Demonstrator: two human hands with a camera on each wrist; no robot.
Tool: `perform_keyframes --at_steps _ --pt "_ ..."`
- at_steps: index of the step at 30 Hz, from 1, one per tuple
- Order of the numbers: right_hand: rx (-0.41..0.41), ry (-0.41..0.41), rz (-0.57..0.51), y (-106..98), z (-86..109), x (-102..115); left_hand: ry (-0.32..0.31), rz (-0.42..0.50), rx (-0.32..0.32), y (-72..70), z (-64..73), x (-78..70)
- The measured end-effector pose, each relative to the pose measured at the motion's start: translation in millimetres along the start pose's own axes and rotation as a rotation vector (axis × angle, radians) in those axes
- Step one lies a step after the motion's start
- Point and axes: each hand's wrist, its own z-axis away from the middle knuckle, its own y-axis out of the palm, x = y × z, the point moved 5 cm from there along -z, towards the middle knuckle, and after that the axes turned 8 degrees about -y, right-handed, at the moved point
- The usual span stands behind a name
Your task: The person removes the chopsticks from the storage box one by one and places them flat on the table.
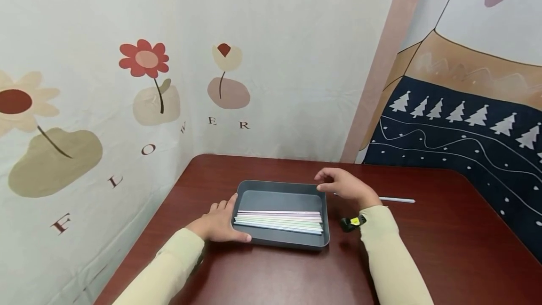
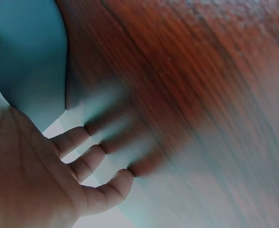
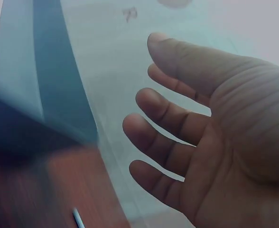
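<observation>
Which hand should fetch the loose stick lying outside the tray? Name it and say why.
Probably the right hand: its grip is empty and it hovers near the loose stick, on the same side of the tray. The left hand rests against the tray's left side and would reach across.

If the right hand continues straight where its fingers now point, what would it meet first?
Probably the gray tray, near its far right corner, though height is unclear and the right hand might pass above.
</observation>
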Motion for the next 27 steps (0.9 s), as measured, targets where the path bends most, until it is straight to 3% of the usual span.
perform_keyframes --at_steps 10,19,27 --pt "0.102 -0.081 -0.065 46 -34.1 34 -0.009 -0.002 0.005 -0.7 1.9 -1.2" --pt "0.144 -0.080 -0.253 82 -51.6 20 -0.011 0.000 0.018 -1.0 1.9 -2.7" --pt "0.204 -0.092 -0.244 101 -56.6 22 -0.025 -0.012 0.021 -1.4 0.5 -1.5"
